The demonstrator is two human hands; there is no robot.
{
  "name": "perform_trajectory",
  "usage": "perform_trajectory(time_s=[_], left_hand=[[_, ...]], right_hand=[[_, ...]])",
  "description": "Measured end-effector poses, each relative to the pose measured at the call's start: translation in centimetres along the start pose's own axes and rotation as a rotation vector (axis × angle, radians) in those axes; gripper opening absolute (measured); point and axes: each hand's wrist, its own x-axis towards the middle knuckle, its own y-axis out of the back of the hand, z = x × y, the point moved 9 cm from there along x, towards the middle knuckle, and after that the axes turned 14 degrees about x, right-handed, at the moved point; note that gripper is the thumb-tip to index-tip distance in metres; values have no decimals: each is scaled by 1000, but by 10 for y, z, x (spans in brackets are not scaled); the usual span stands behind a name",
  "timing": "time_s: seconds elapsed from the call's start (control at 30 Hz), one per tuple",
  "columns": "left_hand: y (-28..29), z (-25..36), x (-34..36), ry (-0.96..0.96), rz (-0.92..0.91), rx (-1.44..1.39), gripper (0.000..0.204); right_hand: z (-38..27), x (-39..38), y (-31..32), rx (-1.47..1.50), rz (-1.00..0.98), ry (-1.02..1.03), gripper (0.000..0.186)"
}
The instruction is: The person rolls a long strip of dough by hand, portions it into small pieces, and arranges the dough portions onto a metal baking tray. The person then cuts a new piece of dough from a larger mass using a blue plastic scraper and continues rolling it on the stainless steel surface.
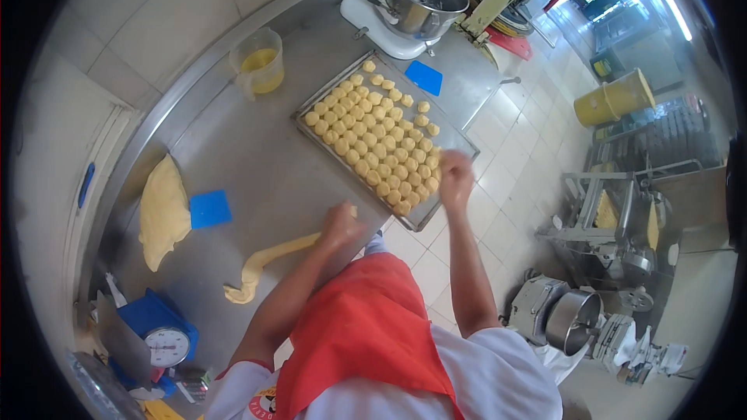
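A long rope of yellow dough (284,250) lies on the steel worktable (257,148), its thicker torn end toward the left. My left hand (341,225) is closed around the rope's right end, and a bit of dough shows past the fingers. At the right edge of a metal baking tray (354,173) is my right hand (457,175); motion blurs its fingers, so what they hold, if anything, cannot be made out. Rows of small dough balls (373,140) fill most of the tray, more loosely spaced toward its far right side.
Left on the table are a large dough slab (163,214), a blue scraper (210,208) and a dial scale (167,346). Farther back stand a jug of yellow liquid (261,66), another blue scraper (424,78) and a stand mixer (405,12). Machines (572,319) line the right.
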Motion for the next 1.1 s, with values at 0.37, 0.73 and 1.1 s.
perform_trajectory(time_s=[0.37,0.73,1.1], left_hand=[[-21,-24,7,-109,87,-88,76],[-22,-40,-18,45,-64,217,25],[-12,-92,10,187,-74,229,39]], right_hand=[[57,-78,-91,-155,-496,-631,21],[-24,-167,-168,-225,-669,-340,21],[-136,-99,-94,410,-837,-544,20]])
